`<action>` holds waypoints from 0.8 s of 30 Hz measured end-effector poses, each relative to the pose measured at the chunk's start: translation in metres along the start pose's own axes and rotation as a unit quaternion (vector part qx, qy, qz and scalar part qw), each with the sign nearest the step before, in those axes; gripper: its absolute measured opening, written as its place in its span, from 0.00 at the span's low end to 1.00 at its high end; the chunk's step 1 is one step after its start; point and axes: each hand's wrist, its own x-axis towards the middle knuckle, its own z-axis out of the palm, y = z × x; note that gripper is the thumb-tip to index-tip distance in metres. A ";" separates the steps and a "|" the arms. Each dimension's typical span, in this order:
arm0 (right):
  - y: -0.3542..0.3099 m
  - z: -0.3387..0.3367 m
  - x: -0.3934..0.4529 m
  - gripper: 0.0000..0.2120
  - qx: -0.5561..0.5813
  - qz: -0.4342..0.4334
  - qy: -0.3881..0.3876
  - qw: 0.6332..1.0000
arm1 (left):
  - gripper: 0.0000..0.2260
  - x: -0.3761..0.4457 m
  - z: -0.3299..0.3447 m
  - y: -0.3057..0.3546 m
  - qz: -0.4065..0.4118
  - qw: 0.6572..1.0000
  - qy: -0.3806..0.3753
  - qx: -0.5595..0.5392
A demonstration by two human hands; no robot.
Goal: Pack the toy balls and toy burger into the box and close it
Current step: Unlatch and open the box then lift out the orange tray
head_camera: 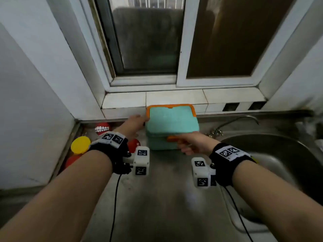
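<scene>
Box: teal plastic with orange trim, on the steel counter against the tiled sill, just left of the sink; lid sitting over the base, whether latched impossible to tell.
Box handling: likely light, stiff, smooth-walled and a little slippery; best held by the rim corners and the orange front clasp, not the flat sides.
Left hand: reaching past the box's far left corner, fingertips touching the orange rim there; curl of fingers hidden, so grip uncertain.
Right hand: at the front edge, fingers gathered around the clasp, apparently pinching it.
Toy balls: red one with printed teeth in the back corner; another red one partly behind the left wrist; a third red shape near the counter's left edge. Probably soft, squeezable, apt to roll.
Toy burger: only a yellow domed disc showing, identity a guess; light, easy to cup from above.
Progress: toys outside the box, packing not begun.
Wrists: black bands with white marker cubes, cables trailing.
</scene>
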 end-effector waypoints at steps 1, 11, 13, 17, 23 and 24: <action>-0.003 0.000 -0.002 0.18 -0.007 -0.002 0.004 1.000 | 0.22 -0.001 0.000 0.003 0.007 1.000 0.005 -0.003; -0.080 0.003 -0.004 0.15 0.018 -0.112 0.037 0.993 | 0.26 0.010 -0.021 0.073 0.118 0.988 0.070 0.076; -0.090 0.001 0.001 0.17 0.006 -0.101 0.041 0.994 | 0.23 0.016 -0.021 0.076 0.126 0.988 0.072 0.058; -0.117 -0.003 0.019 0.19 0.021 -0.097 0.017 0.995 | 0.21 0.035 -0.033 0.096 0.133 0.985 0.076 0.074; -0.138 -0.016 0.046 0.09 0.047 -0.089 0.014 0.995 | 0.25 0.072 -0.038 0.111 0.104 0.976 0.094 0.165; -0.138 -0.018 0.050 0.08 0.045 -0.087 0.016 0.995 | 0.25 0.077 -0.036 0.111 0.100 0.975 0.096 0.172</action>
